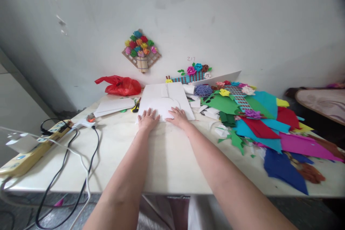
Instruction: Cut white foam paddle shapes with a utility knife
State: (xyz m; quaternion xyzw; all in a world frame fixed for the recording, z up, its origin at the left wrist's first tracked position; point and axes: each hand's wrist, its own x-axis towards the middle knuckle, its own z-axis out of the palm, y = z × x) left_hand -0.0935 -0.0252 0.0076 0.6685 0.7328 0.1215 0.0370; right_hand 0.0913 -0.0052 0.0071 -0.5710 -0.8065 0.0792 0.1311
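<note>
A white board (151, 95) lies flat on the table in front of me, with a curved white cut-out shape (172, 101) on it. My left hand (148, 118) rests palm down on the board's near left part, its fingers spread. On the near right part lies my right hand (178, 115), also flat with fingers apart. Neither hand grips anything. A yellow and black utility knife (136, 105) sits just left of the board, partly against its edge. Beside it are white sheets (114, 106).
Coloured paper sheets (272, 129) and scraps cover the right side, along with blue string (203, 90) and paper flowers (252, 114). At the left are a power strip (35, 152), cables and a glue gun (86, 121). A red plastic bag (122, 85) stands by the wall.
</note>
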